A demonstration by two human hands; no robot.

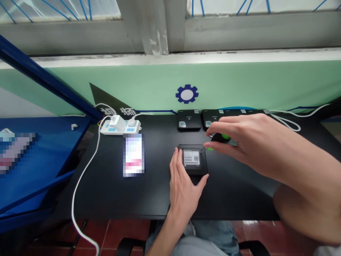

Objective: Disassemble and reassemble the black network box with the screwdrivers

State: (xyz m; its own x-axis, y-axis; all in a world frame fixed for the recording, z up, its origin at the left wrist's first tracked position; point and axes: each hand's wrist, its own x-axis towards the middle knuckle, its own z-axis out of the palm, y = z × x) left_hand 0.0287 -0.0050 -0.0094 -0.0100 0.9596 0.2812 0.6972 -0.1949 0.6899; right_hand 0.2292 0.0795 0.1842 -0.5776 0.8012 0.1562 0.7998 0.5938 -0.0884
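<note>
A small black box (192, 160) with a white label on its upper face lies on the black table (149, 192). My left hand (183, 185) rests against its left and near sides, fingers stretched along the edge and thumb at the near right corner, holding it steady. My right hand (239, 138) is closed around a black and green screwdriver (222, 138), whose thin tip touches the box's right upper edge.
Two more black boxes (189, 119) (213, 119) sit by the green wall. A white power strip (121, 127) with a charger and trailing white cable lies at the back left, with a phone (133, 154) in front of it. A blue shelf frame (39, 149) stands to the left.
</note>
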